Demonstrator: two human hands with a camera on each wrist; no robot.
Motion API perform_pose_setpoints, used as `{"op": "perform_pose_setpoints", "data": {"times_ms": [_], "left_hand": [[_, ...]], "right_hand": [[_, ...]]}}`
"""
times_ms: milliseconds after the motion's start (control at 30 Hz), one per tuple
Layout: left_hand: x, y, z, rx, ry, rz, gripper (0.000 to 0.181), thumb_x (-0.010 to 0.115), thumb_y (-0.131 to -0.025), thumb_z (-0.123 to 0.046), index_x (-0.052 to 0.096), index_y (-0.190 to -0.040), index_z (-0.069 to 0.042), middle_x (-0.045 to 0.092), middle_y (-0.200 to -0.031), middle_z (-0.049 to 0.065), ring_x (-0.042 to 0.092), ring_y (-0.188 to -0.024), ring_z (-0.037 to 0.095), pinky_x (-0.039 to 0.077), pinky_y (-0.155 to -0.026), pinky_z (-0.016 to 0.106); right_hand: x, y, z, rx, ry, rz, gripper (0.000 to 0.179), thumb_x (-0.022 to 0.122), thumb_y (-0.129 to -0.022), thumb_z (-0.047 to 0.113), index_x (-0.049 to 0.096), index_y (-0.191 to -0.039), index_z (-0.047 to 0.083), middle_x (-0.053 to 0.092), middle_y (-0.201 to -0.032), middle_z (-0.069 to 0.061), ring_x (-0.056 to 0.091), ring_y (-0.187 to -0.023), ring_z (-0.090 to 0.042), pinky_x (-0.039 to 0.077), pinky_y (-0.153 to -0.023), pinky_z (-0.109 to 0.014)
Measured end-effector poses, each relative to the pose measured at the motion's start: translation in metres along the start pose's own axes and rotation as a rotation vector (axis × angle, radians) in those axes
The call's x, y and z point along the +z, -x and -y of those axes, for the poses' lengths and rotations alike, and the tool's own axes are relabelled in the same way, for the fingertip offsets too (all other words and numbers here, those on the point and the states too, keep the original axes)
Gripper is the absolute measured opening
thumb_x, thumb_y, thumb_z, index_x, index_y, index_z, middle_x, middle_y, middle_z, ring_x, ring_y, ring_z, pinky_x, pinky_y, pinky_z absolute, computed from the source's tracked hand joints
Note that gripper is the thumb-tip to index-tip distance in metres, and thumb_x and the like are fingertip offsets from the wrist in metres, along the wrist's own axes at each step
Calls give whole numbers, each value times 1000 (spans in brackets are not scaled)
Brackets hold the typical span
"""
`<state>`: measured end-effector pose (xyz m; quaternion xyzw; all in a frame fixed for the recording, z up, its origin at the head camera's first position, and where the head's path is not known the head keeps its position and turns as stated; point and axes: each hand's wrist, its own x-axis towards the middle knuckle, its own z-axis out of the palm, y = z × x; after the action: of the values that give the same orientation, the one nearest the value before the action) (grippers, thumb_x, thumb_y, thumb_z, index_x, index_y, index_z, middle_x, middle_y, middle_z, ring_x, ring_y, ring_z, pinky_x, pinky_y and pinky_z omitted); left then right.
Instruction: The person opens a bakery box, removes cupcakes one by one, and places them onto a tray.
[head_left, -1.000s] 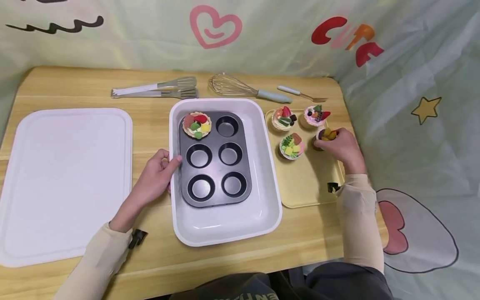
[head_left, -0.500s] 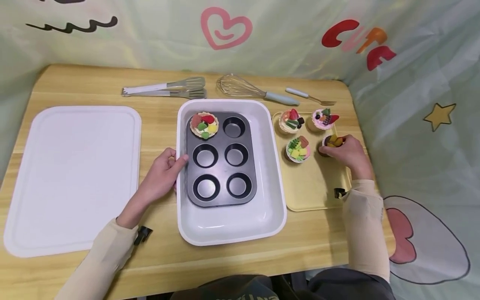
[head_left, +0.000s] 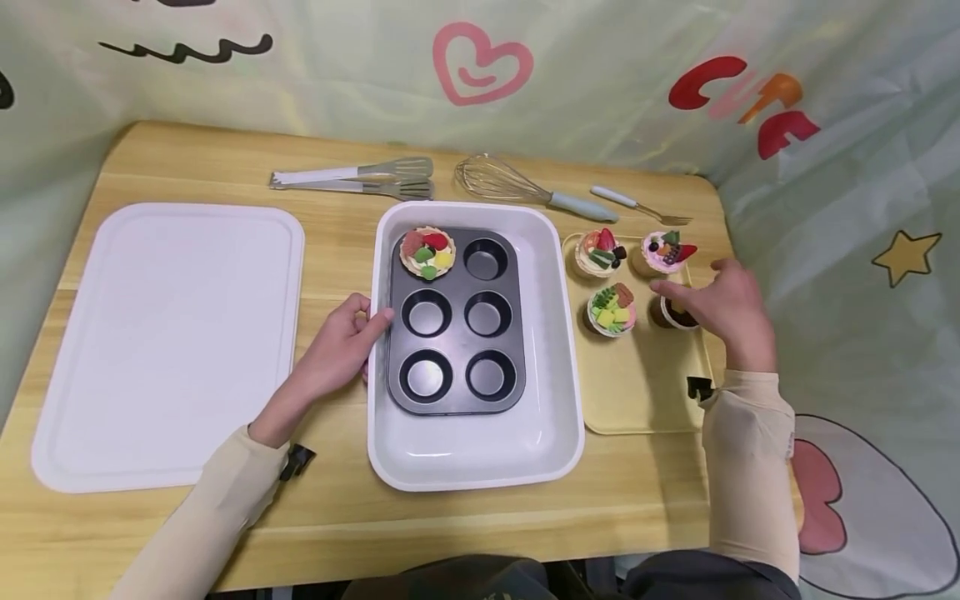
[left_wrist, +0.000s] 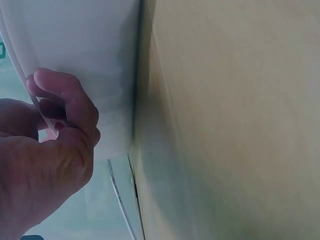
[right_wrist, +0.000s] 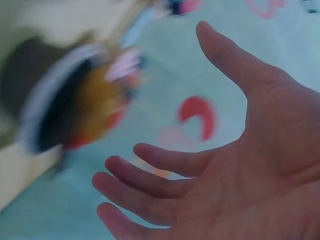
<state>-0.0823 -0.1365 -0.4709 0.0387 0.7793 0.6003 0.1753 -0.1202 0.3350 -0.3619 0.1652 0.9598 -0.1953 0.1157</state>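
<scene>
In the head view my left hand (head_left: 337,346) grips the left rim of a deep white tray (head_left: 480,477), thumb over the edge; the left wrist view shows its fingers curled at the rim. A dark muffin tin (head_left: 457,333) lies inside the tray, a fruit-topped tart (head_left: 427,252) in its back-left cup. My right hand (head_left: 731,312), fingers spread, hovers over a dark chocolate cupcake (head_left: 678,318), partly hiding it. In the right wrist view nothing lies between thumb and fingers, and the blurred cupcake (right_wrist: 60,95) sits apart from the fingertips.
Three more cupcakes stand on the yellow tray (head_left: 641,392): a strawberry one (head_left: 598,254), a pink-cream one (head_left: 663,253) and a green-topped one (head_left: 611,310). A white board (head_left: 172,342) lies left. Tongs (head_left: 352,177), a whisk (head_left: 532,187) and a fork (head_left: 637,205) lie along the back.
My right hand has let go of the chocolate cupcake, spread its fingers and lifted slightly away. The left hand keeps its grip on the white tray. The head view has shifted.
</scene>
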Motion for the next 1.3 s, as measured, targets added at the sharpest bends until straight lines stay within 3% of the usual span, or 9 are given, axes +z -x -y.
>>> {"op": "perform_pose_setpoints", "data": {"times_ms": [200, 367, 500, 600, 733, 933, 1200, 1300], "left_hand": [[0, 0, 0, 1, -6, -1, 39, 51, -105, -36, 45, -105, 2, 62, -67, 19, 57, -45, 19, 49, -43, 35], [0, 0, -1, 1, -18, 0, 39, 51, -105, -37, 45, -105, 2, 63, -67, 18, 59, -47, 20, 51, -44, 36], [-1, 1, -1, 0, -20, -3, 39, 51, -105, -37, 45, -105, 3, 63, -68, 18, 59, -47, 20, 51, -44, 36], [-1, 1, -1, -3, -13, -4, 39, 51, -105, -36, 45, -106, 3, 64, -68, 19, 59, -47, 20, 51, -44, 35], [0, 1, -1, -1, -2, -1, 39, 51, -105, -36, 45, -106, 3, 63, -68, 19, 59, -47, 20, 50, -44, 33], [0, 1, -1, 2, 13, -3, 38, 51, -105, -35, 44, -104, 2, 62, -66, 18, 59, -46, 20, 50, -43, 32], [-1, 2, -1, 12, 15, -8, 37, 52, -105, -36, 44, -102, 0, 61, -65, 16, 58, -46, 20, 50, -43, 36], [0, 2, -1, 11, 14, -9, 36, 52, -105, -36, 44, -101, -1, 61, -64, 15, 58, -45, 21, 50, -43, 37]], "right_hand": [[-8, 25, 60, -178, -41, -89, 103, 76, -78, 63, 40, -144, -8, 47, -138, -31, 46, -123, -47, 39, -97, -61], [-9, 40, 106, -259, -43, -110, 106, 78, -76, 62, 38, -147, -4, 47, -142, -27, 46, -124, -44, 39, -101, -59], [-2, 43, 138, -293, -46, -55, 104, 76, -76, 64, 38, -149, 0, 47, -141, -22, 53, -110, -38, 44, -94, -54], [7, 43, 160, -319, -10, -7, 101, 75, -78, 64, 38, -149, 2, 45, -144, -19, 53, -114, -37, 45, -96, -53], [20, 38, 185, -366, 64, 44, 101, 76, -78, 63, 39, -149, 2, 44, -149, -17, 45, -131, -36, 39, -106, -54], [43, 28, 217, -425, 98, 138, 99, 76, -78, 63, 39, -149, 4, 45, -149, -15, 45, -133, -30, 42, -106, -48], [79, 13, 248, -485, 113, 215, 91, 77, -79, 58, 45, -142, 1, 57, -128, -13, 55, -104, -25, 51, -86, -43], [91, 5, 254, -494, 123, 238, 89, 77, -79, 59, 47, -140, 0, 57, -124, -11, 55, -101, -23, 50, -84, -40]]}}
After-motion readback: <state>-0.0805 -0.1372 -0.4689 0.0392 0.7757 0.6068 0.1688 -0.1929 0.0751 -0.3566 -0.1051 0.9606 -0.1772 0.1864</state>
